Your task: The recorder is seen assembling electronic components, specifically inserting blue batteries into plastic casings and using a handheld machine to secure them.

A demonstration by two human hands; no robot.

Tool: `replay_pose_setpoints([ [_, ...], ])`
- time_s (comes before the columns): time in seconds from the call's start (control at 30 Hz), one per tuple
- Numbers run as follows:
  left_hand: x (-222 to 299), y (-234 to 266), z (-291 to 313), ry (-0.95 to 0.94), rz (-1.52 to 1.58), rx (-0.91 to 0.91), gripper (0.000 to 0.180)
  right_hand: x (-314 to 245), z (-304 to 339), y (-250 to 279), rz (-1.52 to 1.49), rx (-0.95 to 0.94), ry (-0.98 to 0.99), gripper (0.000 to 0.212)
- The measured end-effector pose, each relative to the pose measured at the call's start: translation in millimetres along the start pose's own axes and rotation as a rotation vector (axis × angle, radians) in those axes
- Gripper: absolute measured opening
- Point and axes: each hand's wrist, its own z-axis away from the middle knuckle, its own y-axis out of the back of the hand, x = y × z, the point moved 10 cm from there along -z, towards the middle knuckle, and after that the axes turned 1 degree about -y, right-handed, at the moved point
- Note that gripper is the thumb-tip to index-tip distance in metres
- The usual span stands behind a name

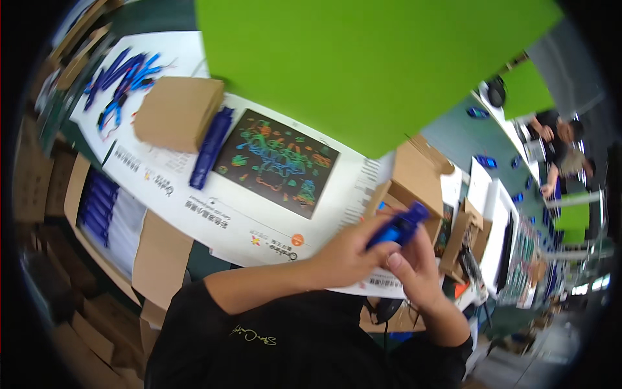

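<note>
In front of my body, both hands meet on a dark blue plastic casing (412, 216) with a brighter blue part inside. My left hand (350, 251) is closed round it, thumb pointing right. My right hand (418, 269) grips it from the other side, thumb against its lower part; some fingers are hidden. Motion blurs the casing slightly, so its details are unclear. A similar long blue casing (212, 149) lies on the printed white sheet (194, 217), beside a dark picture with colourful drawings (275, 162).
A cardboard box (175, 113) rests on the sheet, with blue parts and wires (123, 81) beyond it. At left, an open carton (146, 256) holds several blue casings. Another open cardboard box (414, 172) stands right of my hands. A green panel (363, 71) rises ahead. Other people work far right.
</note>
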Motion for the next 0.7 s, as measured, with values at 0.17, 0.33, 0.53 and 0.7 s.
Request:
replay_pose_setpoints([
  [0.17, 6, -18, 1, -0.083, 0.025, -0.159, 0.064, 7, -17, -4, -0.223, -0.007, -0.105, 0.048],
  [0.33, 60, 166, 31, -0.061, -1.006, 0.493, 0.036, -18, -82, 145, 0.004, 0.527, -0.029, 0.037],
  [0.53, 42, 237, 84, 0.528, -1.684, 0.501, 0.027, 130, -228, 333, -0.303, 0.677, -0.22, 0.019],
  [0.7, 40, 217, 65, 0.199, -1.582, 0.579, 0.013, 160, -241, 420, 0.788, 1.08, -0.175, 0.037],
])
